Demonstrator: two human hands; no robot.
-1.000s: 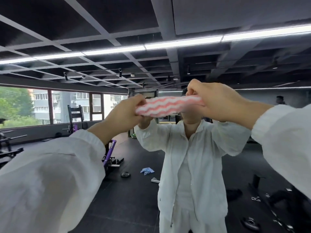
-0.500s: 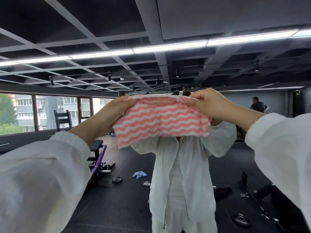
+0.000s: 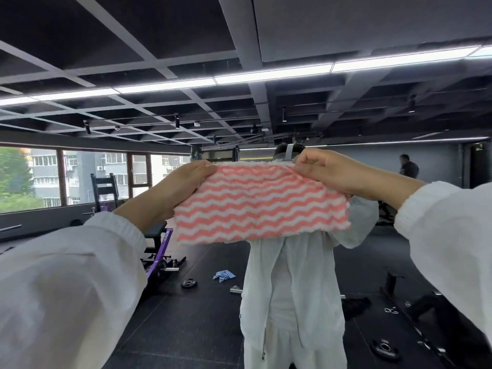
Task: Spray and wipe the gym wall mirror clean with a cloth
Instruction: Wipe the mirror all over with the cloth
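A pink-and-white wavy-striped cloth [image 3: 259,203] hangs spread out at head height in front of the wall mirror [image 3: 266,89], which fills the view and reflects the gym. My left hand [image 3: 173,190] grips the cloth's upper left edge. My right hand [image 3: 327,171] pinches its upper right corner. The cloth hides the head of my white-clad reflection [image 3: 290,288]. No spray bottle is in view.
The mirror reflects a dark gym floor with a purple bench [image 3: 157,249], weight plates [image 3: 189,283], a blue rag [image 3: 224,275] and loose bars. Windows [image 3: 66,179] run along the left. Another person [image 3: 407,166] stands far back on the right.
The cloth was a narrow rolled strip stretched between my hands; it has been unfolded downward into a flat rectangle. Both hands keep hold of its upper edge.
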